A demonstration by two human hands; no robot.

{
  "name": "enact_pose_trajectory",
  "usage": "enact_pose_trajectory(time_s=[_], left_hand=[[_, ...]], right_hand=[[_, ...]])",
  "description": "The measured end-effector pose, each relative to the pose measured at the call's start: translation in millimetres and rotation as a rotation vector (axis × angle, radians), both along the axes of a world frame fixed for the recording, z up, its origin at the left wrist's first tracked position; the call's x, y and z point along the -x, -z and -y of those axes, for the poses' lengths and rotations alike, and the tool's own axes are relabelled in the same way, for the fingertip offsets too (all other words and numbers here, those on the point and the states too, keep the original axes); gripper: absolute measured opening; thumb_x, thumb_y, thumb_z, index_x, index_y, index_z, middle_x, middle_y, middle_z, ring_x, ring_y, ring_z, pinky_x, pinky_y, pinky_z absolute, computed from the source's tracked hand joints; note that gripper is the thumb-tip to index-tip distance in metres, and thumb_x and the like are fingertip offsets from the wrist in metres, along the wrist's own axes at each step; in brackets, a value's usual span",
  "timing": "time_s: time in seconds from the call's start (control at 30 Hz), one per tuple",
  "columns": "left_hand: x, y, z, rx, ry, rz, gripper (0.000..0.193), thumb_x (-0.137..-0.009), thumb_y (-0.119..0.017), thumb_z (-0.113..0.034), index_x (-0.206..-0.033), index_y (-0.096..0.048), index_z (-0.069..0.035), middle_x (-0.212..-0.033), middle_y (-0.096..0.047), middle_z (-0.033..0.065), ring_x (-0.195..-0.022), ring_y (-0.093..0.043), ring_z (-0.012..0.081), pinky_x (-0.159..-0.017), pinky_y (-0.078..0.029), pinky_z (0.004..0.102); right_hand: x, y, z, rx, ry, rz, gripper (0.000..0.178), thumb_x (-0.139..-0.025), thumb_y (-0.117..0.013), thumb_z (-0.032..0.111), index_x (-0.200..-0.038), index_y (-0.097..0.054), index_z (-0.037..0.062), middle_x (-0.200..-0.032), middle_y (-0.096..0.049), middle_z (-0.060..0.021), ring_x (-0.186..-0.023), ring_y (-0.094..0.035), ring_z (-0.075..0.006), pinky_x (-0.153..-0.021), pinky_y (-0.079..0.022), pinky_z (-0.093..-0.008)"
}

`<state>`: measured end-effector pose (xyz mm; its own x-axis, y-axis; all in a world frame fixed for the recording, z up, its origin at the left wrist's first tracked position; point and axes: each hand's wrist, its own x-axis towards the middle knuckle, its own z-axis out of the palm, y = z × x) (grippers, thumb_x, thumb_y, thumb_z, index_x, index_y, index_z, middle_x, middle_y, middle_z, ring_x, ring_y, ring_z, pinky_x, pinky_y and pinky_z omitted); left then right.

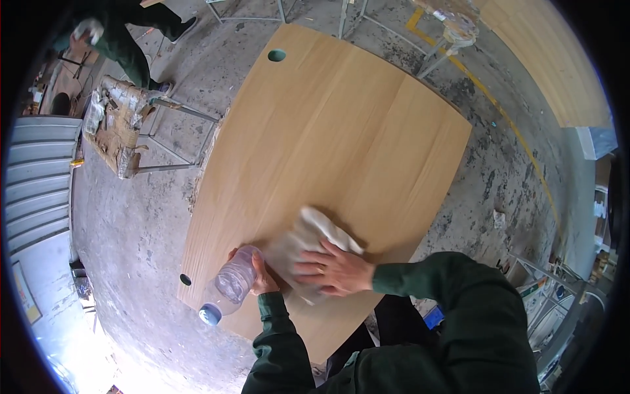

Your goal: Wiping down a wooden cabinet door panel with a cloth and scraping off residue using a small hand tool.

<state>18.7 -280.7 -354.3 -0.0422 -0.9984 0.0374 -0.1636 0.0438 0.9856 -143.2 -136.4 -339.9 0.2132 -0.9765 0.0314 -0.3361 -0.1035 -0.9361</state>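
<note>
A light wooden board (348, 125) lies flat in front of me, with a round hole near its far left corner and another near its near left corner. My left hand (260, 274) is wrapped round a clear plastic bottle (231, 279) with a blue cap, tilted so the cap points toward the near left. Some liquid shows inside the bottle. My right hand (335, 268) lies flat with fingers spread, pressing a pale cloth (315, 230) against the board. The cloth is partly smeared by motion, and part of it is hidden beneath the palm.
Left of the board stands a metal-legged trestle (118, 131) padded with worn cardboard. Another wrapped trestle (459, 29) is at the far right, near a second wooden panel (545, 59). A person (134, 49) in dark green is at the far left. A metal cart (558, 289) stands at right.
</note>
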Motion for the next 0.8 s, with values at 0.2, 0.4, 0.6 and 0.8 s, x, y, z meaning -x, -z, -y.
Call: enact_pose_trajectory(time_s=[0.2,0.4,0.6,0.8], left_hand=[[9,-6,-3,-0.008,0.004,-0.011,0.060,-0.073,-0.076,-0.018,-0.122,-0.043,-0.005,-0.117,-0.048,0.0109,-0.106,-0.048,0.0252,-0.089,-0.044,0.0387],[-3,-3,7,0.060,-0.033,0.056,0.060,-0.071,-0.079,-0.020,-0.118,-0.045,-0.004,-0.113,-0.051,0.0119,-0.103,-0.049,0.0269,-0.090,-0.044,0.0395],[2,1,3,0.032,-0.016,0.061,0.059,-0.071,-0.079,-0.022,-0.116,-0.046,-0.003,-0.112,-0.052,0.0116,-0.102,-0.050,0.0270,-0.091,-0.045,0.0403],[-2,-2,6,0.096,-0.030,0.093,0.060,-0.071,-0.079,-0.024,-0.117,-0.046,-0.003,-0.111,-0.053,0.0126,-0.101,-0.051,0.0277,-0.091,-0.045,0.0400]], right_hand=[[213,-15,3,0.000,0.839,-0.972,0.047,-0.081,-0.058,0.038,-0.125,-0.050,0.0223,-0.137,-0.040,-0.0048,-0.129,-0.031,-0.0292,-0.101,-0.020,-0.0610],[157,-4,-10,-0.287,1.170,-1.156,0.055,-0.089,-0.042,0.046,-0.135,-0.039,0.0168,-0.145,-0.029,-0.0098,-0.134,-0.021,-0.0355,-0.104,-0.011,-0.0630],[-159,-28,-141,-0.265,0.623,-0.585,0.044,-0.075,-0.062,0.036,-0.117,-0.057,0.0240,-0.141,-0.037,-0.0031,-0.131,-0.030,-0.0302,-0.099,-0.016,-0.0665],[68,10,-123,-0.214,1.108,-0.952,0.051,-0.086,-0.051,0.037,-0.130,-0.046,0.0124,-0.142,-0.031,-0.0169,-0.130,-0.024,-0.0447,-0.103,-0.022,-0.0593]])
